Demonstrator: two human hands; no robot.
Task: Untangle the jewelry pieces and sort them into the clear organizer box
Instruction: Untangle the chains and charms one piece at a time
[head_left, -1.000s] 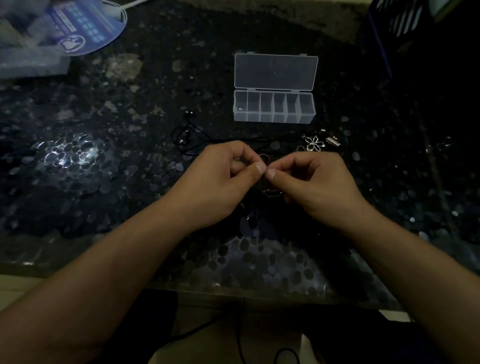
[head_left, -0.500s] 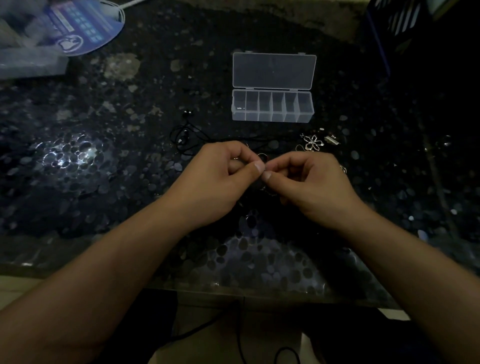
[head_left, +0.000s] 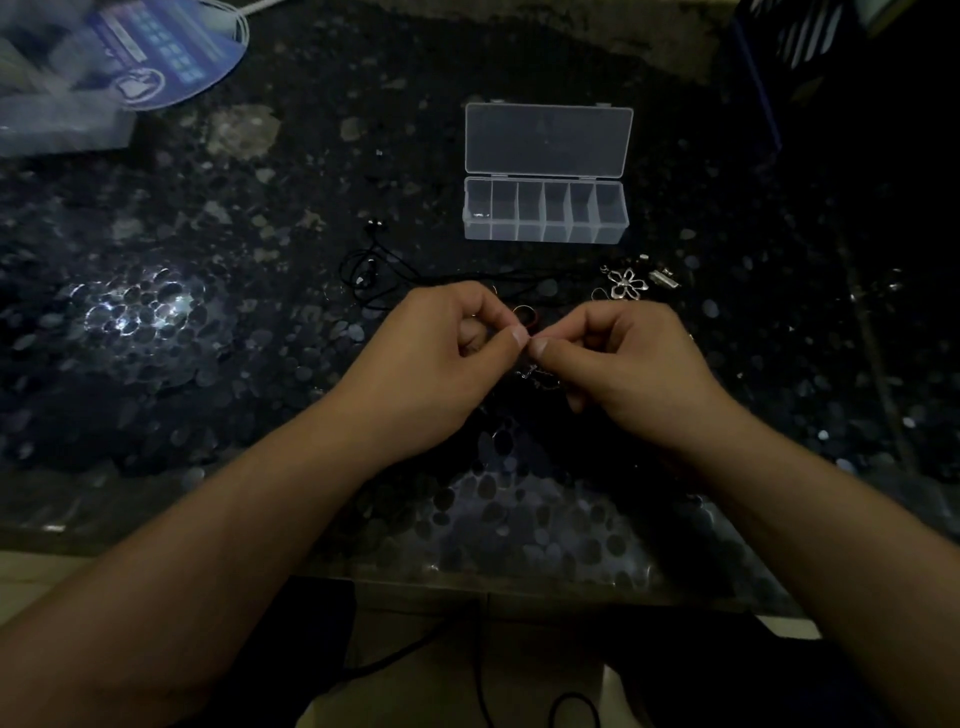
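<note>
While the left hand (head_left: 441, 358) and right hand (head_left: 623, 364) meet thumb to thumb, both pinching a thin tangled silver chain (head_left: 540, 378), the clear plastic six-compartment organizer box (head_left: 545, 213) sits open at 12 o'clock on the dark speckled counter (head_left: 208, 312), a silver flower pendant (head_left: 627, 283) at 1 o'clock.

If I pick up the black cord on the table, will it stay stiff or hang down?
The black cord would probably hang limp, since it lies in loose loops. It looks thin, so likely very light. Its loops run near the other pieces, toward the left hand, so lifting it may drag them along.
</note>
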